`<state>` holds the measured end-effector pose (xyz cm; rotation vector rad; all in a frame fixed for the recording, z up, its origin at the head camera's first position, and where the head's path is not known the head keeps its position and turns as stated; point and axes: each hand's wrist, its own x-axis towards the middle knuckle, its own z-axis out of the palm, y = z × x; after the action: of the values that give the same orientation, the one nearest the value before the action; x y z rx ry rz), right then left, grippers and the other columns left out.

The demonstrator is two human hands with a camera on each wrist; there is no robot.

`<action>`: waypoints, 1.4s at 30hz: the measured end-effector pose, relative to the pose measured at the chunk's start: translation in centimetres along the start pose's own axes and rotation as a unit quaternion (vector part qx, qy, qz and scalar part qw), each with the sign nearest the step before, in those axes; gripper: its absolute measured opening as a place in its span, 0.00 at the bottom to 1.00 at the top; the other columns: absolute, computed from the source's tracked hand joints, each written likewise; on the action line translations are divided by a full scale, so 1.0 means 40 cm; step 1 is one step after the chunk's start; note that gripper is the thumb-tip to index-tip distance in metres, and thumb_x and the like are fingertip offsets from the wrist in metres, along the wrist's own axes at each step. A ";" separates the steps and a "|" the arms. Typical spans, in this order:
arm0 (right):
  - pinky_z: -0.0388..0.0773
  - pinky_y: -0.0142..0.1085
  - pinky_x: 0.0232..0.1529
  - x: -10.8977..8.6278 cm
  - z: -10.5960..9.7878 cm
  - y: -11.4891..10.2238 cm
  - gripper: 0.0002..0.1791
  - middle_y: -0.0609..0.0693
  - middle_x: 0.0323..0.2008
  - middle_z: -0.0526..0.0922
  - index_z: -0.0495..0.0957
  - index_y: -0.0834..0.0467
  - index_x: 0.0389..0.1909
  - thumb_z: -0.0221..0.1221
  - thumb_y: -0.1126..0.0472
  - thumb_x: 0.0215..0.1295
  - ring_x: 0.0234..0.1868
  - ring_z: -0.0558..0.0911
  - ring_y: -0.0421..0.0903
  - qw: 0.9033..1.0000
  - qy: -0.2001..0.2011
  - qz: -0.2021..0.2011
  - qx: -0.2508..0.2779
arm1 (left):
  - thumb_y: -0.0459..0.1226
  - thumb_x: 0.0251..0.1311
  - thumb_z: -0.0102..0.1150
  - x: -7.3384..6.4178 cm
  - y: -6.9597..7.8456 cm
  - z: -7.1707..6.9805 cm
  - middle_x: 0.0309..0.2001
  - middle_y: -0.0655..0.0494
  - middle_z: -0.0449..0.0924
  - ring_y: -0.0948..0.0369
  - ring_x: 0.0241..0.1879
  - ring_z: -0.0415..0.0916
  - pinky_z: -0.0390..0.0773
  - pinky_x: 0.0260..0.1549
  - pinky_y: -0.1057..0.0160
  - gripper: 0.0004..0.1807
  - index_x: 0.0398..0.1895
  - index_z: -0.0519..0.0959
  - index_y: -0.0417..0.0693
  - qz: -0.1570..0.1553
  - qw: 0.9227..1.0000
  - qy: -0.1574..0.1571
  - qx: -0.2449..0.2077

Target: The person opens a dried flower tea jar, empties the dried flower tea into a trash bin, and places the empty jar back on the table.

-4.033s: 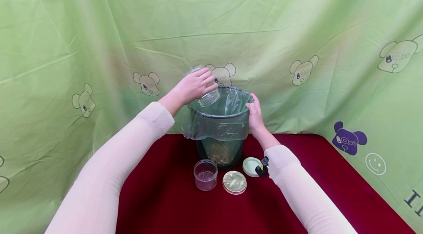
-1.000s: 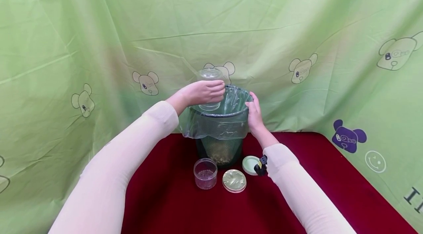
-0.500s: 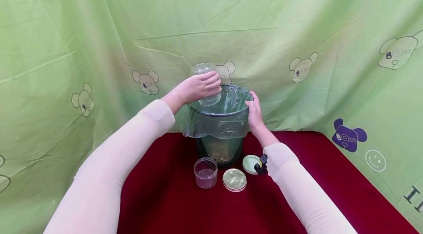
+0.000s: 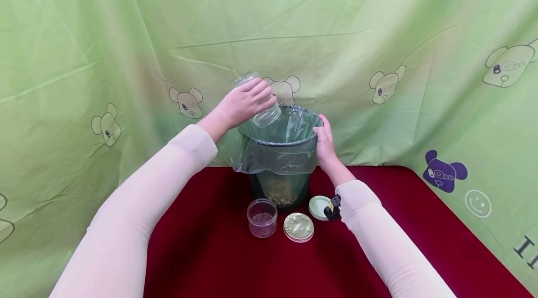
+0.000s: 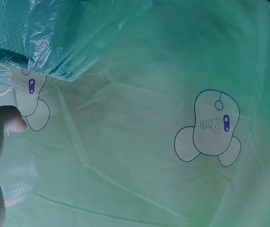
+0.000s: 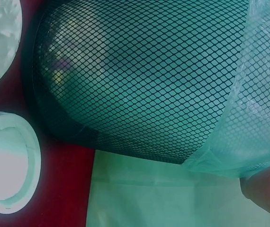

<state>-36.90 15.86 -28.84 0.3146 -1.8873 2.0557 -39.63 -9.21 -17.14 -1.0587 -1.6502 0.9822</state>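
My left hand (image 4: 248, 99) grips a clear ribbed jar (image 5: 19, 165), tilted with its mouth down over the near-left part of the bin's opening. No contents show inside the jar. The black mesh trash bin (image 6: 154, 80) has a see-through green liner bag (image 4: 277, 160) folded over its rim, and something pale lies low inside it. At the bin's right rim, my right hand (image 4: 325, 144) holds on, with the thumb over the edge and fingers outside.
In front of the bin stand an open clear tub (image 4: 262, 223), a gold-coloured lid (image 4: 298, 227) and a pale green lid (image 4: 318, 207) on the red tablecloth (image 4: 260, 270). A green patterned curtain (image 4: 336, 31) hangs close behind.
The jar was almost upside down a second ago. My left hand has since raised it slightly leftward and tipped it more to the side. My right hand stays on the rim.
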 end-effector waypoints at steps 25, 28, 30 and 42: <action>0.51 0.42 0.68 0.028 -0.005 0.052 0.36 0.58 0.72 0.54 0.46 0.59 0.76 0.37 0.61 0.66 0.68 0.58 0.52 1.000 0.011 -0.013 -0.005 | 0.46 0.37 0.76 -0.050 0.003 -0.008 0.58 0.40 0.68 0.45 0.58 0.65 0.65 0.58 0.48 0.49 0.66 0.63 0.44 -0.320 0.904 -0.087 -0.269; 0.51 0.43 0.68 0.027 -0.005 0.051 0.36 0.58 0.72 0.54 0.46 0.59 0.76 0.38 0.61 0.66 0.68 0.58 0.53 1.000 0.011 -0.015 -0.005 | 0.47 0.37 0.75 -0.059 0.002 -0.006 0.58 0.40 0.68 0.45 0.58 0.65 0.66 0.57 0.48 0.50 0.67 0.62 0.43 -0.342 0.891 -0.092 -0.283; 0.51 0.43 0.68 0.027 -0.005 0.052 0.36 0.58 0.72 0.54 0.47 0.59 0.75 0.38 0.61 0.66 0.68 0.57 0.53 1.000 0.013 -0.016 -0.006 | 0.48 0.37 0.75 -0.064 0.002 -0.006 0.58 0.40 0.68 0.45 0.57 0.66 0.67 0.56 0.47 0.51 0.66 0.63 0.41 -0.356 0.883 -0.091 -0.291; 0.51 0.41 0.68 0.030 -0.004 0.054 0.35 0.58 0.72 0.55 0.48 0.60 0.75 0.39 0.61 0.66 0.68 0.57 0.51 1.000 0.015 -0.020 -0.004 | 0.53 0.38 0.75 -0.096 0.003 -0.014 0.58 0.41 0.71 0.45 0.54 0.70 0.75 0.47 0.45 0.52 0.66 0.63 0.38 -0.434 0.822 -0.091 -0.358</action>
<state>-38.84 15.97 -30.37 0.3140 -1.8560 2.0154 -38.26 -12.68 -18.14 -0.4948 -2.4037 -0.1875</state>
